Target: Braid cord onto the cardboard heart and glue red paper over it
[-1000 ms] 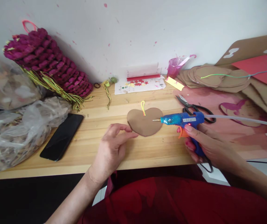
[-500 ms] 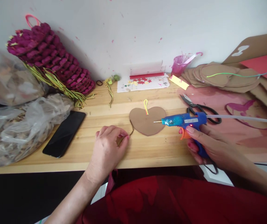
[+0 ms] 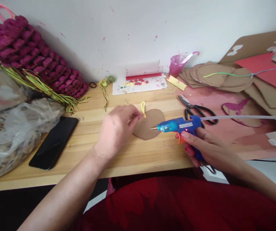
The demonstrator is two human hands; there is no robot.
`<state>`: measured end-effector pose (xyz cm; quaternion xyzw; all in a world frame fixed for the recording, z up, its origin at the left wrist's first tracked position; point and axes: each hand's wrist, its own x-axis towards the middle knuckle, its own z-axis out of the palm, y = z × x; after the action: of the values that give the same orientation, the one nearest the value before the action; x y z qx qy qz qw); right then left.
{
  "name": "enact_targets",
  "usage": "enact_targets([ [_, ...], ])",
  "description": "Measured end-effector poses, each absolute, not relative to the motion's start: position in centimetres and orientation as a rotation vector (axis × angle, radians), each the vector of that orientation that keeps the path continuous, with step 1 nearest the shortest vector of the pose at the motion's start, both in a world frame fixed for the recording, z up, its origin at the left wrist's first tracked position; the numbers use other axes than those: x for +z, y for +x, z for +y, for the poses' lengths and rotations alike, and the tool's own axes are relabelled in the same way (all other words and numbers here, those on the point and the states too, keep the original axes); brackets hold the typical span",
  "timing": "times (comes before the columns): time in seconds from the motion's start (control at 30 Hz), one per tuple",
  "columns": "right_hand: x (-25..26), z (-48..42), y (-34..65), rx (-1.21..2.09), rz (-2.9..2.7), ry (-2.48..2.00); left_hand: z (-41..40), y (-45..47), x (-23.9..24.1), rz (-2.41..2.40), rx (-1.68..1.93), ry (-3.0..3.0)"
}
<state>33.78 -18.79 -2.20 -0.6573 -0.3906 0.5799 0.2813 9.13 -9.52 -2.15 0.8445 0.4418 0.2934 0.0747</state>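
Note:
A brown cardboard heart (image 3: 149, 126) lies flat on the wooden table, with a yellow cord loop (image 3: 143, 108) rising from its top notch. My left hand (image 3: 116, 130) is over the heart's left side, thumb and fingers pinched together on a thin dark cord that is mostly hidden by the fingers. In my right hand (image 3: 204, 146) is a blue glue gun (image 3: 176, 126), gripped by its handle. One finger rests at its orange trigger, and a red light glows on its body. The metal nozzle points left, above the heart's right half. A clear glue stick trails from its rear.
Black-handled scissors (image 3: 198, 110) lie behind the glue gun. Cardboard shapes (image 3: 215, 77) are stacked at the back right. A phone (image 3: 53, 142), plastic bags (image 3: 19, 128) and a magenta woven piece (image 3: 39, 57) occupy the left. Small stars on white paper (image 3: 138, 85) sit by the wall.
My left hand has moved up and onto the heart's left edge, carrying the cord. The glue gun has dipped slightly over the heart. The whole view has shifted, with things appearing further left.

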Motion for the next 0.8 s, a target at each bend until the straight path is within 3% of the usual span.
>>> enact_targets([
  [0.13, -2.4, -18.8, 34.0, 1.570, -1.137, -1.716, -11.5, 9.1, -4.2, 1.207, 0.695, 2.554],
  [0.4, -2.6, -18.4, 34.0, 1.537, -1.315, -1.723, -13.5, 7.9, -5.5, 1.200, 0.753, 2.417],
  [0.8, -2.8, -19.0, 34.2, 1.155, -1.772, -1.765, -14.2, 7.6, -6.8, 1.188, 0.898, 2.385],
])
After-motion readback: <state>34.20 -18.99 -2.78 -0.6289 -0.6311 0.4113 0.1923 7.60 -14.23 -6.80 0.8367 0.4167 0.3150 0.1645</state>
